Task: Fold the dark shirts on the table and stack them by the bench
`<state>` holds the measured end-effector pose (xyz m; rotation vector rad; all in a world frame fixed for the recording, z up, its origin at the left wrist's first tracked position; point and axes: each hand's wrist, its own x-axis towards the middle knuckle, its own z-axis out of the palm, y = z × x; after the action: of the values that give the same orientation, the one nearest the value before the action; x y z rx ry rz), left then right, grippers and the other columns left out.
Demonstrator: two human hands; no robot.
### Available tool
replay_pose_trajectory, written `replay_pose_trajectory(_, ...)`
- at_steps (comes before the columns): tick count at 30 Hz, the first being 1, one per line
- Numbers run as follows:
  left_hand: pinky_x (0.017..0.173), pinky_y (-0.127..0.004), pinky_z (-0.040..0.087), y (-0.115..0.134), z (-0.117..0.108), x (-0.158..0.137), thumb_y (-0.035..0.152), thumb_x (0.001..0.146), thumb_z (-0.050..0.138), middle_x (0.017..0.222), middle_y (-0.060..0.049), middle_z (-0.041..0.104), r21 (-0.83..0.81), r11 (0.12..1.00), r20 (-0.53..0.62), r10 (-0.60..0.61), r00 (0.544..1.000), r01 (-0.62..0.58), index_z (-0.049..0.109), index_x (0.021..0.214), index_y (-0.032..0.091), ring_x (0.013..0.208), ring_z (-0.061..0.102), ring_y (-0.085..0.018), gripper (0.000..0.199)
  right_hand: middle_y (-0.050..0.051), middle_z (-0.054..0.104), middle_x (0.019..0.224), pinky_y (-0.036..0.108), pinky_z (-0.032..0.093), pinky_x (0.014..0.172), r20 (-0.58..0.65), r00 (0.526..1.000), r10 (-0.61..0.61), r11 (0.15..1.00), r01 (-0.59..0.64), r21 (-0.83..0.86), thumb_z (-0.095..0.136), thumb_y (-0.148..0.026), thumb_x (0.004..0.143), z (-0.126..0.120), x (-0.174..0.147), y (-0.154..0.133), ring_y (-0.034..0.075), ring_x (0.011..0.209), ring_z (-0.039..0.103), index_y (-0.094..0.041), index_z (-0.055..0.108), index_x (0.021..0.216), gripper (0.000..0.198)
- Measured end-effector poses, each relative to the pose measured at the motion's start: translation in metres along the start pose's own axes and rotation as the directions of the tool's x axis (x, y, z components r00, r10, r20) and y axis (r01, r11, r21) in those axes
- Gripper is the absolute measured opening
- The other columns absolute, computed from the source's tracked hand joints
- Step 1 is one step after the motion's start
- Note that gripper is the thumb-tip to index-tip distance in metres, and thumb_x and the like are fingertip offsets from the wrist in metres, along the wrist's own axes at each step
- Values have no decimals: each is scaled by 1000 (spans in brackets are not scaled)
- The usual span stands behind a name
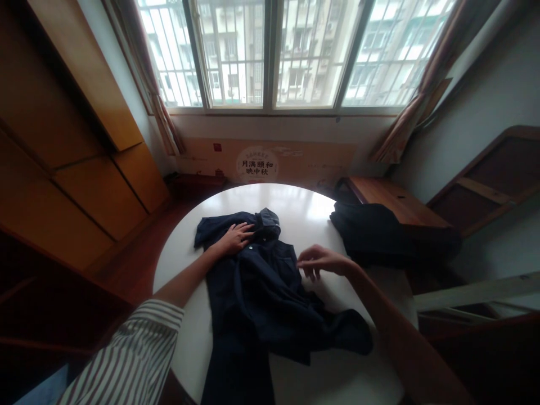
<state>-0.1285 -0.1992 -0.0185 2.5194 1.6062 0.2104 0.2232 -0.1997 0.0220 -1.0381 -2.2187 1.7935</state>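
A dark navy button-up shirt (264,292) lies rumpled on a round white table (291,197). Its collar (269,222) points towards the window, and small white buttons show just below it. My left hand (237,238) rests flat on the shirt beside the collar, fingers stretched out. To the right, my right hand (323,261) hovers at the shirt's shoulder edge with its fingers loosely bent and apart. Whether its fingertips touch the cloth I cannot tell. One sleeve spreads to the left, while the lower right part lies bunched in folds.
A pile of dark cloth (371,230) sits at the table's right edge, near a wooden desk (379,194). Beyond the table are a printed panel (211,152) and a barred window (236,50). Wooden cabinets (97,197) stand on the left.
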Motion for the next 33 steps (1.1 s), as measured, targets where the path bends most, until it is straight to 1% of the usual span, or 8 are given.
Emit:
replay_pose_trajectory(3,114,-63,22,2,4,2,29,98,43,155,-1,38,-34,999,-70,-1,998,-1,50,141,35,144,30,-30,43,4,67,67,22,48,44,-512,849,-130,991,111,-68,73,-62,70,1,14,4,13,48,61,-14,68,88,52)
replay_pose_trajectory(9,108,-47,38,2,5,2,32,101,40,144,-8,52,-51,994,-406,-110,907,98,51,141,28,130,48,-26,42,1,63,57,24,47,47,-432,896,-100,982,19,-188,74,-55,71,3,46,-8,14,49,59,-13,70,80,43)
replay_pose_trajectory(13,111,-52,30,4,-2,0,28,99,43,128,-10,62,4,983,-542,-151,827,182,65,122,20,118,55,-28,33,4,68,67,25,48,57,-531,838,-128,914,-108,-392,72,-26,75,-12,49,-29,16,60,63,-14,69,73,12)
replay_pose_trajectory(20,112,-46,32,-2,-10,-4,41,100,38,110,-9,70,-65,988,-407,-155,900,140,72,95,18,105,62,-23,41,21,66,112,37,47,82,-864,444,-236,731,-505,-459,47,-19,90,-60,17,-42,32,99,66,-11,63,112,28)
replay_pose_trajectory(24,114,-57,26,-12,-7,-2,47,98,38,142,-12,53,-79,936,-271,-352,896,344,60,130,20,133,44,-30,47,20,66,118,37,48,85,-861,480,-170,675,-579,-456,51,-35,92,-66,23,-34,32,105,64,-12,52,131,45)
replay_pose_trajectory(28,112,-70,14,-17,-4,-1,69,92,33,160,-7,28,3,911,-89,-410,908,412,38,149,31,147,21,-36,69,18,68,116,33,50,81,-763,646,-17,648,-574,-500,71,-42,78,-61,48,-21,31,103,65,-10,44,141,76)
replay_pose_trajectory(30,111,-72,12,-17,-2,-1,74,90,27,161,-5,23,31,909,-68,-414,908,416,35,151,34,148,17,-37,73,13,70,110,27,50,77,-710,703,-27,647,-529,-549,72,-28,76,-58,60,-15,25,97,67,-15,55,133,62)
replay_pose_trajectory(33,110,-74,11,-18,1,3,77,88,21,163,-4,19,47,895,-75,-440,895,444,31,153,34,148,14,-38,78,9,71,103,24,49,76,-722,686,-91,645,-512,-568,61,-10,77,-61,69,-15,21,91,67,-18,71,107,33)
